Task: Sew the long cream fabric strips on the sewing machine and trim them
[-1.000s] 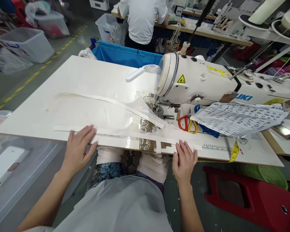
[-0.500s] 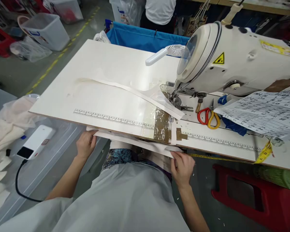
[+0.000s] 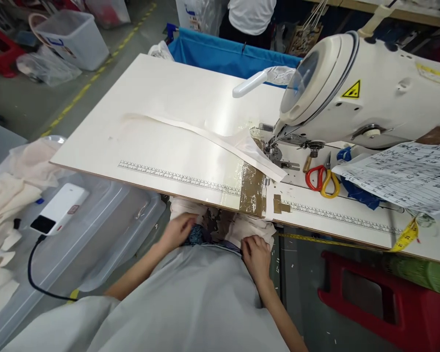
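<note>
My left hand (image 3: 178,231) is at my lap below the table edge, fingers curled at pale fabric (image 3: 183,206); what it grips is too small to make out. My right hand (image 3: 255,248) rests with bent fingers on another pale cloth bundle (image 3: 251,227) over my other thigh, and its grip is also unclear. On the white table (image 3: 161,93) a long pale fabric strip (image 3: 220,139) runs toward the needle area of the sewing machine (image 3: 381,93), its end lying past the brown tape.
Red and yellow scissors (image 3: 329,183) and written sheets (image 3: 407,171) lie right of the needle. A white device (image 3: 60,209) with a cable sits on a clear bin lid at left. A red stool (image 3: 385,313) stands lower right; a blue bin (image 3: 220,54) is behind the table.
Both hands have moved down and inward to my lap. The pale strip stretched between them along the table edge is no longer seen stretched out. The view has shifted slightly.
</note>
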{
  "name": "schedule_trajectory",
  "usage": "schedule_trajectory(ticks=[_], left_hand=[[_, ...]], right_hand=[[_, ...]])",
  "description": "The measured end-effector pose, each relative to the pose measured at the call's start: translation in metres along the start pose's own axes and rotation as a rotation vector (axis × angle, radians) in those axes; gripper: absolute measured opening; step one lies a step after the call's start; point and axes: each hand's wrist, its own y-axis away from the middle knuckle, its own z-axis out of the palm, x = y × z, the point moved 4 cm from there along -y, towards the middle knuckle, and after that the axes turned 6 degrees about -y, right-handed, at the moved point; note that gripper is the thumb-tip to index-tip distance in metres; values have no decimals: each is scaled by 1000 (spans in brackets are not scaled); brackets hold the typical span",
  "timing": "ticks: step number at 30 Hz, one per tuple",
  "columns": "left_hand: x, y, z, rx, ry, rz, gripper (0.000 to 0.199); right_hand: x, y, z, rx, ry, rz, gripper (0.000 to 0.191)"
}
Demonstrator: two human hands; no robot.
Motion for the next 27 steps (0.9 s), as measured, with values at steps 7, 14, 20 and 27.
schedule_trajectory(ticks=[7,14,20,27], left_hand=[[78,-3,92,-594,449,-107,58],[137,-5,83,-907,513,-41,63],[151,-8,-12,-825,203,294,41],[118,-19,-155,-367,-329,274,40]], right_hand=[[-39,-5,-47,110,-233,9,28],[-71,-39,-108,171,-335,-207,19],[-48,-58,-122,-438,-621,-211,41],[12,-72,-209,-50,-301,-144,33]])
